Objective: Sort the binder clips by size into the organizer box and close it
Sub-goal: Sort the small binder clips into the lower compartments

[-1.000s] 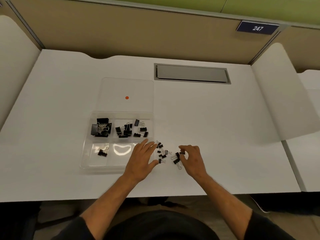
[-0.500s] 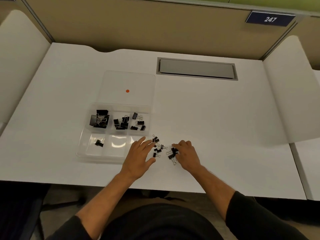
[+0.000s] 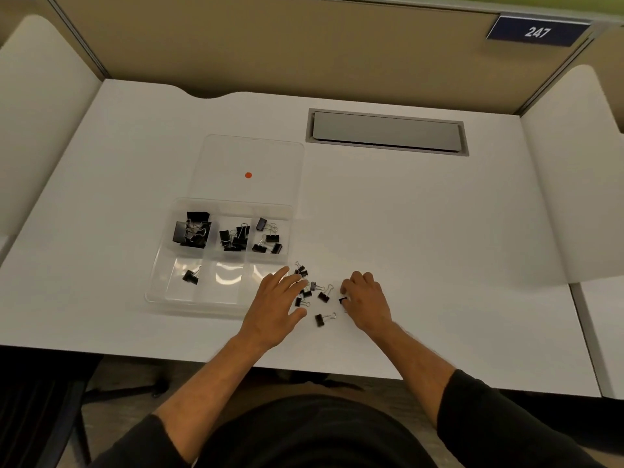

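Small loose binder clips [image 3: 312, 292] are lying on the desk [image 3: 422, 231] just right of the organizer box [image 3: 158, 292], between the hands. The left hand [image 3: 275, 307] is resting flat beside them, fingers extended. The right hand [image 3: 366, 302] is curling over one clip [image 3: 342, 300], apparently pinching it. Risk: similar sizes may be getting confused, landing a clip in the wrong compartment. Three far compartments are holding large, medium and smaller clips; the near-left is holding a single clip [image 3: 190, 276]. The lid [image 3: 250, 157] is lying open.

Black binder clips [image 3: 323, 296] lie on a white desk [image 3: 422, 231] beside a clear organizer box [image 3: 158, 292] whose lid [image 3: 250, 157] bears an orange dot [image 3: 248, 175].
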{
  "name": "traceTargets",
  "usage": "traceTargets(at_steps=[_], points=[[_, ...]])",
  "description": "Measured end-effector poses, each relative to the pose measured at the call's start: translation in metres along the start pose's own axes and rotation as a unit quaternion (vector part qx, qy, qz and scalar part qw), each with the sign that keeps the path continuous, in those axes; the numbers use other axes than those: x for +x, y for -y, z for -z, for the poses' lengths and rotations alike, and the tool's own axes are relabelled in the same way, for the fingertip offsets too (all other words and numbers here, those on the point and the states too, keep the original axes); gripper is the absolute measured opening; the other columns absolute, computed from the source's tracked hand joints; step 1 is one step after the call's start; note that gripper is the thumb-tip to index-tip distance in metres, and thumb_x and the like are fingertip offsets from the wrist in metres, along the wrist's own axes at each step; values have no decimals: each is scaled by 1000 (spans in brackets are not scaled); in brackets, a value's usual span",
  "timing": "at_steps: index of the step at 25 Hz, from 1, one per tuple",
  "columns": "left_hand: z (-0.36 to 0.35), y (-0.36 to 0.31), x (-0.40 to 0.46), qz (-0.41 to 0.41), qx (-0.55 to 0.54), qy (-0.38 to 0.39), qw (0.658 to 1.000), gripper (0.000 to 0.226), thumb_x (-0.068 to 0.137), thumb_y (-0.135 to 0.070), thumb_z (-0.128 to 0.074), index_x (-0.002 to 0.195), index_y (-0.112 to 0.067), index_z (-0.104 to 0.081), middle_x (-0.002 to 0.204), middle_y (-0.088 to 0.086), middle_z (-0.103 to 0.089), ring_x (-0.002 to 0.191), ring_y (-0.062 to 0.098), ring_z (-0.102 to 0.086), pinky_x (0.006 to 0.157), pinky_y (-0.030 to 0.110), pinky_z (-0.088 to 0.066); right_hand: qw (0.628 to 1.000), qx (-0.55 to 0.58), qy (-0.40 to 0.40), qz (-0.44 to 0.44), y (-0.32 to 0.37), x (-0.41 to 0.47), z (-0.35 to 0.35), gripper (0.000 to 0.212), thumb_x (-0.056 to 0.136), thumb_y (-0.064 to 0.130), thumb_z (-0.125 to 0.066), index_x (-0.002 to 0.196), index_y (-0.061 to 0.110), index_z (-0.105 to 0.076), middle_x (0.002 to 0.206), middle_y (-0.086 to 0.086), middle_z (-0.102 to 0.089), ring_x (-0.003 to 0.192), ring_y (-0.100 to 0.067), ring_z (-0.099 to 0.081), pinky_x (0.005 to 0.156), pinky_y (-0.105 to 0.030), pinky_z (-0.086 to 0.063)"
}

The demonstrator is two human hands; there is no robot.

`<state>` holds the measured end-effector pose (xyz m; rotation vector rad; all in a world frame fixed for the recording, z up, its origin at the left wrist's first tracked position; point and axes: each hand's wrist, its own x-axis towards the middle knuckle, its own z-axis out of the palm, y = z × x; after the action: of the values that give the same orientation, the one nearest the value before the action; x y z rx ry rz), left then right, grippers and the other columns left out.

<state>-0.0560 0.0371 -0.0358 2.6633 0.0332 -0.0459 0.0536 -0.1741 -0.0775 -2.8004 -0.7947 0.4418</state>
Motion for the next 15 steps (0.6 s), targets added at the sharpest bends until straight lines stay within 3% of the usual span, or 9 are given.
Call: traceTargets(at_steps=[3,7,11,15], points=[[-4,-6,8,-11,1,3,1000,55,88,-33,-70,138,-20,-52,146,-1,-48,144,20,-26,117,36,-15,999,38,-6,3,5,0,1,36,79,10,-62,114,15,-64,105,-2,-59,99,-26,-50,77,-37,-45],[-10,-6,11,-11,5,15,1000,53,88,-29,-70,137,-19,-54,143,0,-50,143,20,-26,117,34,-11,997,48,8,66,20,4,3,43,83,7,-63,124,20,-62,108,-4,-60,101,-26,-49,79,-38,-47],[-15,-4,10,-15,24,31,999,51,87,-30,-69,136,-22,-54,141,-3,-51,143,19,-24,120,39,-11,992,-15,8,124,20,7,-8,34,77,3,-72,105,22,-69,89,-3,-58,83,-25,-51,63,-35,-44],[-17,-5,8,-13,61,50,997,50,87,-30,-70,134,-26,-55,141,-3,-51,144,21,-25,121,44,-5,990,-34,-5,134,15,9,-12,11,82,16,-74,92,18,-70,77,0,-58,78,-23,-50,61,-34,-42]])
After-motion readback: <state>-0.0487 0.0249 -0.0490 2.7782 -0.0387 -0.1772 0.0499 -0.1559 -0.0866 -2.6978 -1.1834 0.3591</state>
